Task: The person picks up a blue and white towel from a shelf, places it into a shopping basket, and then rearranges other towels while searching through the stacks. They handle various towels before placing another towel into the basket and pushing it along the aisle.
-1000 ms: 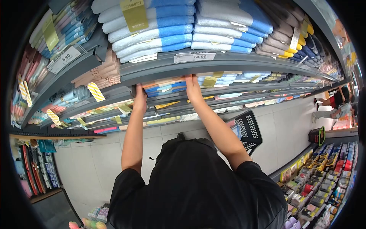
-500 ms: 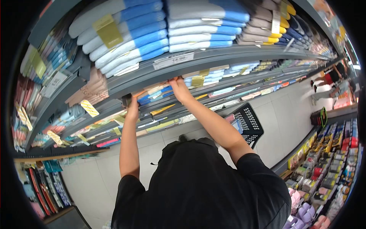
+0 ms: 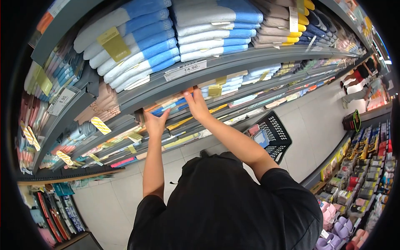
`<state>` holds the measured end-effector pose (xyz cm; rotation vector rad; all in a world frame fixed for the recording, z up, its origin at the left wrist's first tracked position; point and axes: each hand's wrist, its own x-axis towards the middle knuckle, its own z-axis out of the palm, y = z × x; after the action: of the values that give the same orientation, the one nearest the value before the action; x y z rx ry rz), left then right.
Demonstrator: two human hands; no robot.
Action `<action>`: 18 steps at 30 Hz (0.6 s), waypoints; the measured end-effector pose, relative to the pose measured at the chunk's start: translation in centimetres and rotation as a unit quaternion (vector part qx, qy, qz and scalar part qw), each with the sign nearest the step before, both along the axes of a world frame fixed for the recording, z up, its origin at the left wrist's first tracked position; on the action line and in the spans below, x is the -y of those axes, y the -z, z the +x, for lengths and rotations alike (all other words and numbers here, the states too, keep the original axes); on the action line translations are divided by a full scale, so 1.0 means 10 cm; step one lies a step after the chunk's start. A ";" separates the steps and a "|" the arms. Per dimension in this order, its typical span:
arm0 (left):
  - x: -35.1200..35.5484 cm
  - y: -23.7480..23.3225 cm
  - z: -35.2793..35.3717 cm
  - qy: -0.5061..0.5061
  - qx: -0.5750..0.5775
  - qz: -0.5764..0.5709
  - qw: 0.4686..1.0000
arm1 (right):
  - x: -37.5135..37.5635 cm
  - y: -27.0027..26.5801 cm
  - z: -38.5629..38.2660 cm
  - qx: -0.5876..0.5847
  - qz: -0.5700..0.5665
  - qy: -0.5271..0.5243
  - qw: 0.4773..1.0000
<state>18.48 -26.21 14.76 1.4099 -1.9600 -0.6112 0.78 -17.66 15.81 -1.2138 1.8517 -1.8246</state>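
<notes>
A stack of folded towels point(image 3: 174, 105) in orange and blue lies on the shelf below the top one, partly hidden under the shelf lip. My left hand point(image 3: 155, 122) is at the stack's left end, its thumb spread away from the fingers, whose tips are hidden at the shelf. At the right end, my right hand point(image 3: 197, 106) touches the stack, thumb apart from the other fingers, which are partly hidden. Just right of it sit folded light-blue towels point(image 3: 233, 84) with an olive label point(image 3: 215, 90).
Overhead, a shelf edge point(image 3: 146, 89) carries grey-and-blue towels point(image 3: 212, 31) and a 14.90 price tag point(image 3: 185, 70). A black basket point(image 3: 276, 135) with packages stands on the floor point(image 3: 308, 137). Slippers point(image 3: 342, 227) hang at right; people point(image 3: 362, 81) stand in the distance.
My left hand has turned and shifted slightly right and down, its thumb now spread wide. My right hand stays at the stack's right end. The whole view has shifted a little.
</notes>
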 end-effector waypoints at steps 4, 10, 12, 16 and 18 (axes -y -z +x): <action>0.04 0.06 0.05 0.003 0.001 0.029 1.000 | -0.03 0.03 -0.04 0.000 0.060 -0.023 0.998; 0.17 0.20 0.09 0.045 -0.002 -0.045 0.998 | 0.02 -0.01 -0.04 -0.030 0.005 -0.026 0.999; 0.18 0.20 0.12 0.087 -0.014 0.045 0.995 | 0.03 -0.02 -0.12 0.000 0.018 -0.061 0.998; 0.16 0.24 0.22 0.129 -0.138 0.033 0.981 | -0.02 -0.15 -0.11 0.060 -0.019 -0.056 0.996; 0.20 0.32 0.23 0.106 -0.206 -0.024 0.973 | 0.01 -0.18 -0.09 0.063 -0.023 -0.037 0.997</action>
<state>20.76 -28.16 11.60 0.9559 -1.7831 -0.8700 -0.11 -17.73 17.62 -1.1388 1.6841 -1.8679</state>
